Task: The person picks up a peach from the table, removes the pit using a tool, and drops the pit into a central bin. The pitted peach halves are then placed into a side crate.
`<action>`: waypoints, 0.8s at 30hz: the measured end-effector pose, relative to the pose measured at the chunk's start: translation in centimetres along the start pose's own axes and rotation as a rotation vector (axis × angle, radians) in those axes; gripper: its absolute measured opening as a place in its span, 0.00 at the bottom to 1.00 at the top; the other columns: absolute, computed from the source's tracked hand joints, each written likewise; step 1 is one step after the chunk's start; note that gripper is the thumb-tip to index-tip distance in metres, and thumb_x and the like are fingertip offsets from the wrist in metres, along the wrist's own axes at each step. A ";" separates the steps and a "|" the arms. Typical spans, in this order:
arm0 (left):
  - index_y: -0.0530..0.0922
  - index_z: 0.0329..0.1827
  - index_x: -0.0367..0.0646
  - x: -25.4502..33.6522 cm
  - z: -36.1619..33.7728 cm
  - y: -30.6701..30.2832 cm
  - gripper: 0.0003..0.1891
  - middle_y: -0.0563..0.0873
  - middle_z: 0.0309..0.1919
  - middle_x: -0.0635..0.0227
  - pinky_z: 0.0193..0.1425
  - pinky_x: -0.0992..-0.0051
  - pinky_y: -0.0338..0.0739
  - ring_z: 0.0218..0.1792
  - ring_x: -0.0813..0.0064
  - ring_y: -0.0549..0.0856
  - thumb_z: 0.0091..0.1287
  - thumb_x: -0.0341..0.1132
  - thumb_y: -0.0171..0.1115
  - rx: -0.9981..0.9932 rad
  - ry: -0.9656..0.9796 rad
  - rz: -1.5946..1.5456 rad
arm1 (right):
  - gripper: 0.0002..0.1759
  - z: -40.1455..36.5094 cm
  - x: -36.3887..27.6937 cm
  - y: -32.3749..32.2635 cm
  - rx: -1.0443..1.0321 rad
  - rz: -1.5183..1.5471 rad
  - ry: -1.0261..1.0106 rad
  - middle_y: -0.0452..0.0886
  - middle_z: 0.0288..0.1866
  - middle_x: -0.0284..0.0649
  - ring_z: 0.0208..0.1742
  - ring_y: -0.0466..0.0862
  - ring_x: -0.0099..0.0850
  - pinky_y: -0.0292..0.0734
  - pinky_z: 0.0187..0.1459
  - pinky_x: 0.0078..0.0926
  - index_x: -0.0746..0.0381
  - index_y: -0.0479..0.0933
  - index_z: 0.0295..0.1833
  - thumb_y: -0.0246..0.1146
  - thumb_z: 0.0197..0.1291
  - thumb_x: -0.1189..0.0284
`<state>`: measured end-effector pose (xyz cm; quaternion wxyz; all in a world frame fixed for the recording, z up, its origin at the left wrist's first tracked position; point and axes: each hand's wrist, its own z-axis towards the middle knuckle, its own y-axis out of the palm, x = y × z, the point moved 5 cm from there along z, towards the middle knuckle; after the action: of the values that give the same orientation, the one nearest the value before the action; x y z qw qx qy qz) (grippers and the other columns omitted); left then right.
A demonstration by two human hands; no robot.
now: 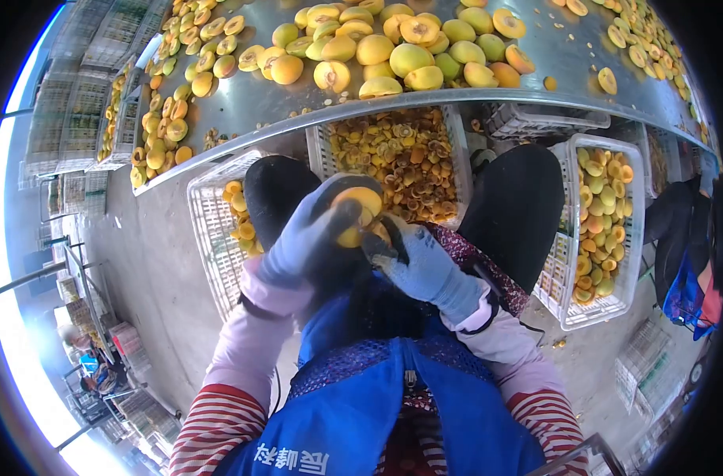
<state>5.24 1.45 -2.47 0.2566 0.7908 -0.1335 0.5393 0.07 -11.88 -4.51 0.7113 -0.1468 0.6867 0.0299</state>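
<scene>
My left hand, in a pale blue glove with dark fingertips, is closed around a cut yellow peach above my lap. Gloved the same way, my right hand is closed against the lower right side of the fruit. Motion blur and the dark fingertips hide what it grips. Just beyond both hands, between my knees, stands a white crate filled with brownish-yellow fruit scraps.
A metal table in front bears heaps of halved peaches. White crates of peach halves stand at my left and right. Another person's dark-clothed legs are at the far right. Stacked crates line the left.
</scene>
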 end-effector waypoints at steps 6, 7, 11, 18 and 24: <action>0.77 0.48 0.33 -2.1 0.4 0.1 0.15 0.82 0.38 0.67 0.44 0.78 0.75 0.38 0.80 0.80 0.70 0.38 0.56 0.301 0.108 0.366 | 0.14 -1.5 3.0 2.7 0.057 0.054 0.086 0.79 0.35 0.46 0.33 0.79 0.39 0.73 0.36 0.31 0.67 0.72 0.51 0.59 0.64 0.70; 0.78 0.47 0.33 -2.4 0.6 0.1 0.15 0.82 0.37 0.67 0.43 0.78 0.75 0.37 0.80 0.79 0.69 0.38 0.56 0.341 0.142 0.307 | 0.14 -1.8 3.6 2.9 0.075 0.032 0.080 0.79 0.34 0.46 0.32 0.79 0.37 0.73 0.36 0.30 0.67 0.73 0.51 0.59 0.64 0.70; 0.79 0.45 0.33 -2.6 0.3 0.3 0.13 0.82 0.36 0.68 0.42 0.79 0.74 0.36 0.81 0.78 0.69 0.37 0.57 0.413 0.189 0.255 | 0.14 -2.3 4.9 3.7 0.011 0.269 0.211 0.78 0.34 0.45 0.32 0.78 0.36 0.73 0.36 0.29 0.67 0.72 0.52 0.58 0.65 0.71; 0.80 0.44 0.32 -0.7 0.1 0.2 0.11 0.83 0.36 0.67 0.46 0.79 0.74 0.39 0.79 0.80 0.67 0.33 0.58 0.280 0.121 0.430 | 0.25 -1.6 0.8 1.6 0.041 -0.185 0.037 0.80 0.42 0.51 0.43 0.82 0.47 0.76 0.44 0.39 0.65 0.69 0.59 0.64 0.56 0.71; 0.79 0.42 0.31 -0.2 0.1 1.2 0.08 0.84 0.33 0.64 0.39 0.81 0.74 0.33 0.81 0.79 0.64 0.27 0.61 0.493 0.271 0.367 | 0.27 -2.4 2.1 3.1 0.085 -0.143 -0.080 0.76 0.48 0.53 0.48 0.79 0.47 0.75 0.48 0.38 0.66 0.64 0.63 0.62 0.59 0.73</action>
<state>4.63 0.39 -2.40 -0.0285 0.7129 -0.1037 0.6930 -2.86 -9.89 -7.17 0.7440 -0.1641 0.6462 -0.0444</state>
